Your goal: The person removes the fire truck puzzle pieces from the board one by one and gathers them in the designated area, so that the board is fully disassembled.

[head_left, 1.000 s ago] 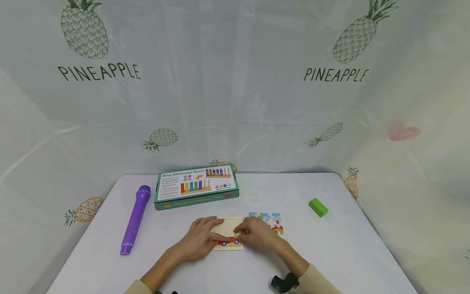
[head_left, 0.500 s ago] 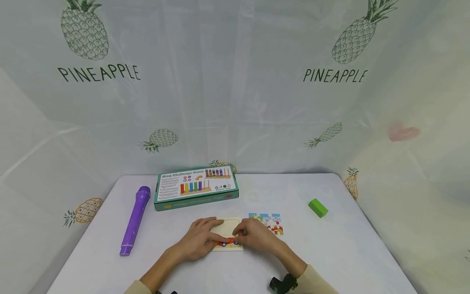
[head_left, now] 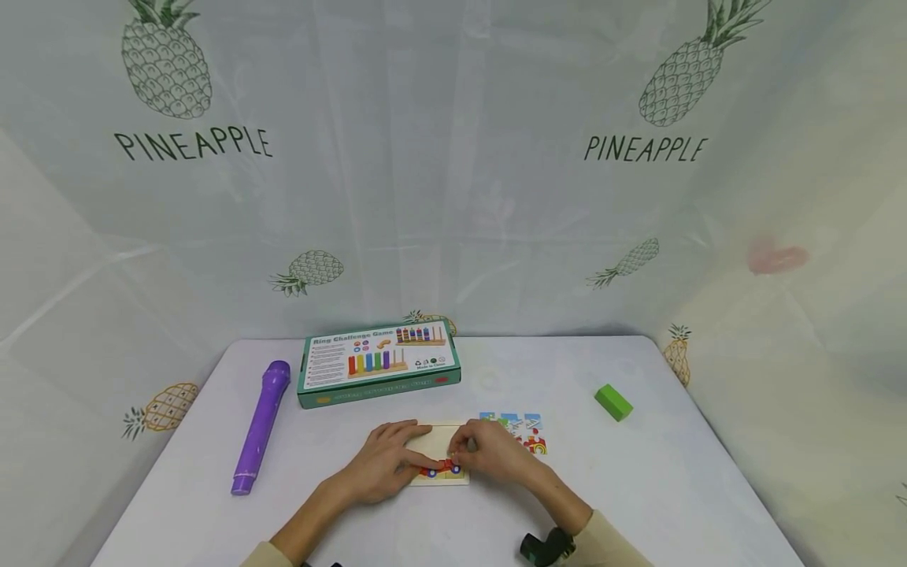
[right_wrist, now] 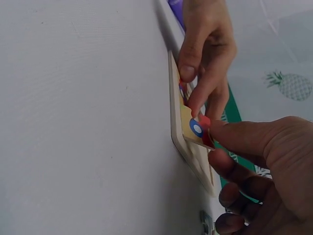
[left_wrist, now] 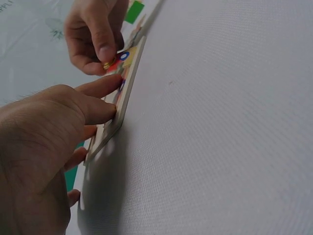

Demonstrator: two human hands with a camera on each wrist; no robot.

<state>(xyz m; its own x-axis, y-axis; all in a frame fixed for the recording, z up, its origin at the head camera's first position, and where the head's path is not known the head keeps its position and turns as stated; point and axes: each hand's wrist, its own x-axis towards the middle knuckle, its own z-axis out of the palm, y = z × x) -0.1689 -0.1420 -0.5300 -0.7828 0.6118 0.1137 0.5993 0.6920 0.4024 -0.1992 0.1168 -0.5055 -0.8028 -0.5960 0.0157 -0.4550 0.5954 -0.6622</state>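
A shallow wooden puzzle board lies on the table between both hands, with picture pieces of a red vehicle along its near side. My left hand rests on the board's left part, its thumb and index finger pressing near the placed pieces. From the right, my right hand pinches a puzzle piece between thumb and index finger. That piece is red and yellow with a blue wheel, and it sits slightly tilted over the board in the right wrist view. More puzzle pieces lie beside the board, partly hidden behind my right hand.
A green Ring Challenge Game box lies behind the board. To the left is a purple microphone-shaped toy, and a green block sits at the right. A pineapple-print curtain hangs behind the white table.
My right fingertips have shifted slightly left and down over the board with the piece. My left hand keeps its place.
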